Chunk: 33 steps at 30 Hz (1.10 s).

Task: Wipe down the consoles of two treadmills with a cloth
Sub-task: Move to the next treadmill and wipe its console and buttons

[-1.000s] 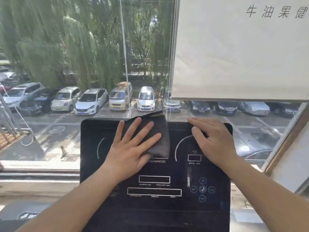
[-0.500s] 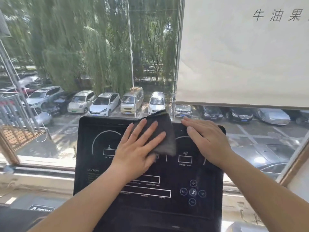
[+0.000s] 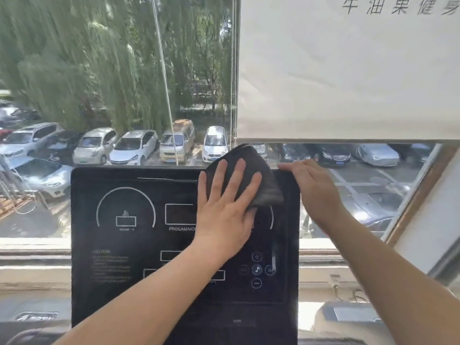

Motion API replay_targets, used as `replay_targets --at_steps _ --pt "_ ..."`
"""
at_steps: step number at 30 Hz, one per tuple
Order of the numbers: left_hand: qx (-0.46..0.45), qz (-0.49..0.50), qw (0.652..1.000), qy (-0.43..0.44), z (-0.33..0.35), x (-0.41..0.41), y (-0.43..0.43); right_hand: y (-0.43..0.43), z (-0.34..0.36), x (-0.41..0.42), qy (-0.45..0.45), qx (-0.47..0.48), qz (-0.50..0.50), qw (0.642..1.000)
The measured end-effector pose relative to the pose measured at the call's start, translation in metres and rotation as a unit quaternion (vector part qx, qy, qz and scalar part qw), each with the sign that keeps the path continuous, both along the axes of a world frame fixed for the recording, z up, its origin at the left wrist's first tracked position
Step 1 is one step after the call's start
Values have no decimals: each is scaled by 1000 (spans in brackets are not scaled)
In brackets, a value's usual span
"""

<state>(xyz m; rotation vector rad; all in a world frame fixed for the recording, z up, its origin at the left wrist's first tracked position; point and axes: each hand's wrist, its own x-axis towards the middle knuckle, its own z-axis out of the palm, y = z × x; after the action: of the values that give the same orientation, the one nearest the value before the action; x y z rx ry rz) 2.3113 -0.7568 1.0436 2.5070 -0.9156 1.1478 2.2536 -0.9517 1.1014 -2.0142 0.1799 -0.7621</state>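
Left hand flat, fingers spread; right hand curled.

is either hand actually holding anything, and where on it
Left hand presses the dark cloth flat by its lower half, no grip. Right hand grips the console top-right edge.

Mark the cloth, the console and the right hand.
cloth [image 3: 258, 175]: head view, bare dark fabric right of the fingers.
console [image 3: 104, 282]: head view, lower-left face near the printed text.
right hand [image 3: 315, 188]: head view, back of the hand at the console's top-right corner.
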Motion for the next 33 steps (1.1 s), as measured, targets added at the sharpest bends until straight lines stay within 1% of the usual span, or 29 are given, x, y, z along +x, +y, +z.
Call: replay_targets --at_steps 1,2,4,5,7,8,9,10,11,13,15,17,18,19,20,21,22,24,25,26,27,28,30,31,32,33 --pt "-2 -6 1000 6 -10 -11 -12 0 0 1 5 -1 -4 1000" --pt "16 -33 999 3 -23 -21 -22 0 -1 2 9 -6 -8 1000" --pt "112 -121 986 -21 -55 -39 -29 1 -3 2 8 -28 -19 999" --pt "178 -165 969 -36 -68 -44 -28 3 -4 3 7 -44 -25 999" --pt "294 -243 923 -59 -81 -48 -19 5 -7 1 5 -63 -33 997" --pt "331 -270 902 -68 -76 -43 -13 5 -7 0 3 -63 -37 997" --pt "345 -282 892 -81 -65 -34 -7 5 -7 0 -1 -58 -37 998" --pt "334 -276 897 -91 -51 -23 -2 4 -7 -1 -5 -49 -31 998" --pt "301 -248 916 -93 -32 -12 2 3 -6 0 -13 -36 -23 999" --pt "208 -159 962 -82 0 7 10 3 -4 1 -19 -7 -15 1000" --pt "123 -99 985 -61 10 9 8 5 -4 3 -10 -19 -30 999" --pt "64 -79 994 -32 -10 -9 -5 9 -5 2 12 -62 -49 997" --pt "50 -79 995 -16 -28 -23 -12 10 -7 2 18 -79 -55 995" --pt "56 -94 994 -5 -49 -37 -17 11 -8 1 15 -93 -59 994" --pt "86 -122 989 -1 -72 -50 -19 11 -10 -1 10 -106 -60 992" --pt "137 -157 978 -10 -93 -60 -17 11 -12 -2 7 -115 -60 992" --pt "203 -194 960 -26 -109 -67 -12 12 -15 -3 8 -123 -58 991" --pt "337 -275 899 -53 -122 -67 2 14 -20 -6 17 -132 -52 990" --pt "381 -307 870 -66 -119 -61 9 16 -24 -7 21 -128 -46 990" --pt "400 -321 855 -75 -111 -53 14 17 -26 -9 20 -112 -35 993" --pt "393 -316 860 -79 -99 -44 18 19 -27 -11 17 -82 -19 996" --pt "361 -292 882 -78 -85 -35 22 20 -27 -15 13 -43 -1 999" --pt "236 -211 946 -68 -60 -22 28 17 -35 -23 5 49 17 999" --pt "162 -166 971 -61 -54 -20 30 15 -43 -28 20 102 14 994" --pt "98 -126 986 -49 -53 -22 29 14 -53 -34 51 152 7 987" --pt "49 -100 993 -29 -56 -28 26 15 -68 -40 94 183 0 979"
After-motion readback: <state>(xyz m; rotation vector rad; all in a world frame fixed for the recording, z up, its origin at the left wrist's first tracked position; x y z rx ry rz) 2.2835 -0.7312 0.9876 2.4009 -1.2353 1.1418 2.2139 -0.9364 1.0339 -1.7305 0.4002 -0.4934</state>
